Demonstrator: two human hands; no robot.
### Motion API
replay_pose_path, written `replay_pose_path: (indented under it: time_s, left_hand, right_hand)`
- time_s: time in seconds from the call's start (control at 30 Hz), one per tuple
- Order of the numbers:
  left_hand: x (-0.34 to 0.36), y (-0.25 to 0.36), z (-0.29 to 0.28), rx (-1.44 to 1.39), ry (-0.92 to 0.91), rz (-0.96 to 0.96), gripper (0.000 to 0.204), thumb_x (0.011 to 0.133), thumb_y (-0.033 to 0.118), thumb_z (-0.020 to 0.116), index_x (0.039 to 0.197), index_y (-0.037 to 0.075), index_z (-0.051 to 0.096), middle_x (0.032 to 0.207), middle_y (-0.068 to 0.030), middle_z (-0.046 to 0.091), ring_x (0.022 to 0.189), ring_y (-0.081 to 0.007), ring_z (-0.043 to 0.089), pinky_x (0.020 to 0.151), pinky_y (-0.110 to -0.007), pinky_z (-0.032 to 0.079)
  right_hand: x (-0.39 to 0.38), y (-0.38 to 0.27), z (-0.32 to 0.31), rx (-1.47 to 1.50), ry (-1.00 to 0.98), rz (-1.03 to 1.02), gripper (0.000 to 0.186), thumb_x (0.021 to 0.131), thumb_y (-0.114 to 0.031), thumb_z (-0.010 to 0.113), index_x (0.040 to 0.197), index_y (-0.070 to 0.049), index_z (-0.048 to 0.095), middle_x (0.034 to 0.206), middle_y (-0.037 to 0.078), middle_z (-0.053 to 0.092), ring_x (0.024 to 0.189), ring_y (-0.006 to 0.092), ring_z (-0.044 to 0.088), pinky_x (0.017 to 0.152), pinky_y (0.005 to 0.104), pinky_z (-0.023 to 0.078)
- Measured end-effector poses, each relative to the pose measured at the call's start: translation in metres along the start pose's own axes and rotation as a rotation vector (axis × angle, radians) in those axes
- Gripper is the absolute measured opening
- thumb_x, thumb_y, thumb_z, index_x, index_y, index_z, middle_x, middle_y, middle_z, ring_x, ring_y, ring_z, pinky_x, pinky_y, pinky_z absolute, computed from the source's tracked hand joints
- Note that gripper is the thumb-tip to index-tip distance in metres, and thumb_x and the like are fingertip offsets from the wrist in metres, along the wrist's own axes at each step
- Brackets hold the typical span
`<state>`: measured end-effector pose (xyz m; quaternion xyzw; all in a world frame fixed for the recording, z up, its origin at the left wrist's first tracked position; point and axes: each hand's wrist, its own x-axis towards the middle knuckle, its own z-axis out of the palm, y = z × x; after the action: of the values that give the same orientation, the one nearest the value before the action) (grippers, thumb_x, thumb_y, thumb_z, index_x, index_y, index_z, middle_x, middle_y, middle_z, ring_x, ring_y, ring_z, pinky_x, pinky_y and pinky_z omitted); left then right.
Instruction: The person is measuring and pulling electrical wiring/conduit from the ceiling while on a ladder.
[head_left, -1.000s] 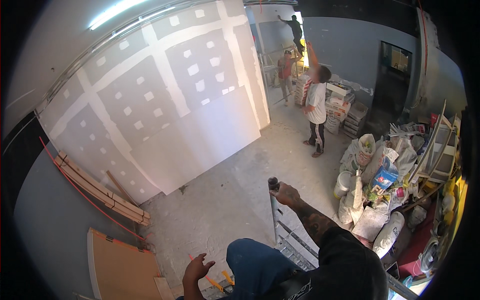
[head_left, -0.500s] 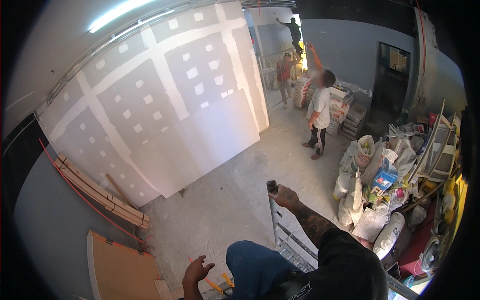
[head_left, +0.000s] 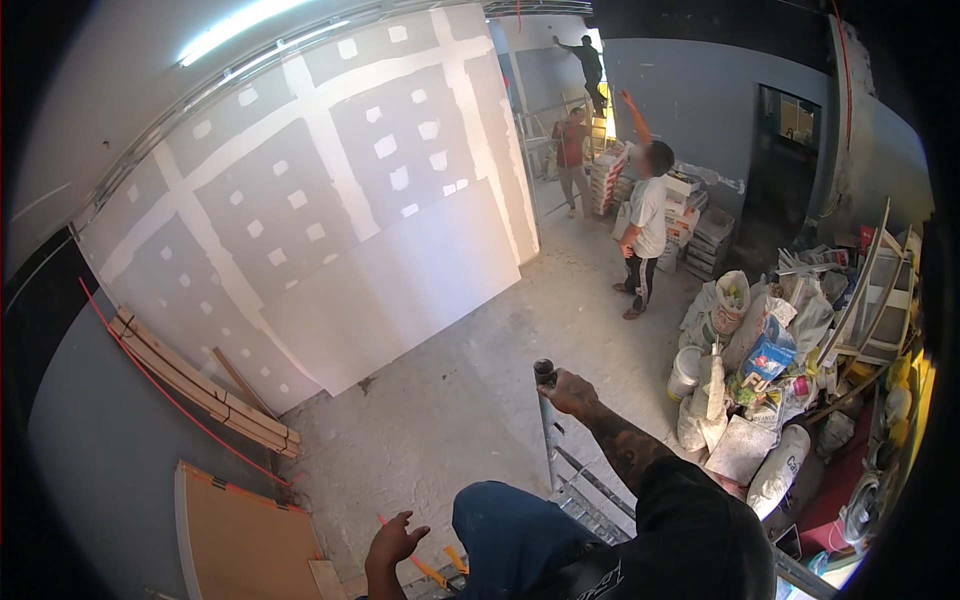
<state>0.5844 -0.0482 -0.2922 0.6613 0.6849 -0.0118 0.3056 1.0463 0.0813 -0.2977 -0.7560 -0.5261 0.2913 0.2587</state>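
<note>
Because you stand high up on the scaffold (head_left: 600, 495), well above the concrete floor (head_left: 450, 400), your right hand (head_left: 570, 392) reaches out to the top of its upright metal post (head_left: 547, 420) — fingers curled around the tube just below the open end, seemingly to steady you. Your left hand (head_left: 395, 540) hangs low beside your knee (head_left: 500, 515), fingers loosely spread, holding nothing — free for balance, by the look of it.

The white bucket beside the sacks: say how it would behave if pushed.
The white bucket looks rigid and stands upright, so it would probably slide on the dusty concrete floor. It seems taller than wide, so a high push might tip it. Its fill is unseen, so its weight is uncertain.
</note>
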Motion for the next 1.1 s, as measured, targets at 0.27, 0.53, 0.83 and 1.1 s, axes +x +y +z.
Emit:
replay_pose_path:
  time_s: [0.27,0.53,0.83,1.1]
  left_hand:
    - [0.003,-0.008,0.005,0.043,-0.008,0.004,0.076,0.088,0.051,0.074,0.144,0.006,0.051,0.135,-0.0215,0.063,0.119,-0.0343,0.066,0.099,-0.042,0.051]
    - [0.002,-0.003,0.002,0.029,0.006,0.014,0.074,0.087,0.048,0.076,0.142,0.004,0.053,0.132,-0.0232,0.064,0.117,-0.0361,0.066,0.099,-0.043,0.052]
    - [0.003,-0.003,0.003,0.036,0.033,0.041,0.074,0.087,0.048,0.076,0.142,0.005,0.053,0.13,-0.0237,0.065,0.112,-0.0351,0.069,0.095,-0.042,0.054]
    - [0.003,-0.004,0.002,0.029,0.037,0.038,0.072,0.087,0.046,0.077,0.142,0.005,0.053,0.128,-0.0228,0.066,0.111,-0.0349,0.069,0.095,-0.042,0.054]
  right_hand:
    - [0.006,0.007,0.008,-0.007,0.018,-0.019,0.057,0.089,-0.05,0.068,0.124,-0.004,0.062,0.117,0.022,0.07,0.114,0.038,0.066,0.097,0.0467,0.05]
    - [0.002,0.005,0.005,-0.021,0.022,-0.028,0.057,0.089,-0.05,0.068,0.121,-0.002,0.063,0.115,0.023,0.071,0.111,0.0389,0.067,0.096,0.0483,0.051]
    - [-0.002,-0.002,-0.002,-0.03,0.022,-0.023,0.056,0.089,-0.048,0.068,0.12,-0.002,0.063,0.115,0.022,0.071,0.113,0.0386,0.066,0.097,0.048,0.05]
    - [-0.002,-0.001,-0.002,-0.042,0.027,-0.019,0.054,0.089,-0.048,0.068,0.119,-0.002,0.064,0.114,0.022,0.071,0.112,0.039,0.067,0.097,0.0479,0.05]
